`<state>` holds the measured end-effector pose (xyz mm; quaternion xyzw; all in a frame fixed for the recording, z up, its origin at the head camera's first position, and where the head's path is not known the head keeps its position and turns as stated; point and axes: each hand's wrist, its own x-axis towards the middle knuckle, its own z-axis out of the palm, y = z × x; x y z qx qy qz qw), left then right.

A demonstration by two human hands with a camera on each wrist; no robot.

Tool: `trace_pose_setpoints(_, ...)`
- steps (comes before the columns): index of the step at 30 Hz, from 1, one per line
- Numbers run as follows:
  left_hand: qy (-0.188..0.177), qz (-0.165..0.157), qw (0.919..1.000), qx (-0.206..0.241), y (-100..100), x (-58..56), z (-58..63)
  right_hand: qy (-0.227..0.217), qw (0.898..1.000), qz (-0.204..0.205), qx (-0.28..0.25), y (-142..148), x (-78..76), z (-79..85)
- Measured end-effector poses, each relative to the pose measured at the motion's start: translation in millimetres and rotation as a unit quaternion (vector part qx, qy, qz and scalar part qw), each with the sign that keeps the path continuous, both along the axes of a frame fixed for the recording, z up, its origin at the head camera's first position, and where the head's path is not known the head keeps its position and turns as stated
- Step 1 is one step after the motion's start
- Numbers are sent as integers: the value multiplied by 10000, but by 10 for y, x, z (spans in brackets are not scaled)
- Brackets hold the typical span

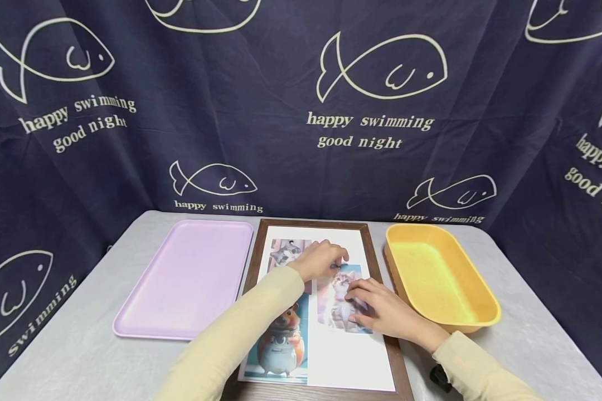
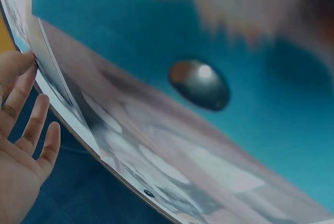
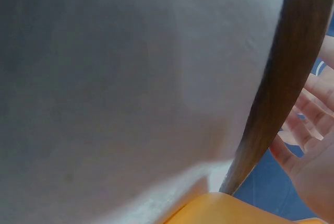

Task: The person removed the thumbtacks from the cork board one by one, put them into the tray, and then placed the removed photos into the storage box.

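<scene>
A white board in a brown wooden frame [image 1: 396,356] lies on the table. My left hand [image 1: 321,259] is at the top edge of a kitten picture [image 1: 338,312]; its thumb and index finger meet at a small dark magnet [image 1: 338,265], mostly hidden by the fingers. My right hand [image 1: 381,306] rests on that picture's right side, fingers relaxed. On the board's left half lie a grey cat picture [image 1: 283,252] and a hamster picture [image 1: 281,351]. A shiny oval magnet [image 2: 198,85] sits near the hamster picture's edge in the left wrist view.
To the board's left lies a light purple tray [image 1: 190,273]. A yellow bin [image 1: 436,273] stands close on the right. A dark blue curtain [image 1: 291,111] with fish prints hangs behind the grey table [image 1: 527,345].
</scene>
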<state>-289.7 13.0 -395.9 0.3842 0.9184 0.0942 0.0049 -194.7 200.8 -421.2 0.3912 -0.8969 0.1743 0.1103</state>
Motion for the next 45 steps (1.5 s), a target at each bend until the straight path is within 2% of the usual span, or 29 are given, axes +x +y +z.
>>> trace_pose_setpoints(12,36,-337,9991,-257,30,-97,0,17,10000,-10,-17,7,4,-18)
trace_pose_setpoints(24,-15,-326,9987,-399,62,-119,-9,-14,10000,-8,8,13,3,-37)
trace_pose_setpoints(45,258,-469,9975,-457,67,-150,-23,-98,9999,22,117,10,11,12)
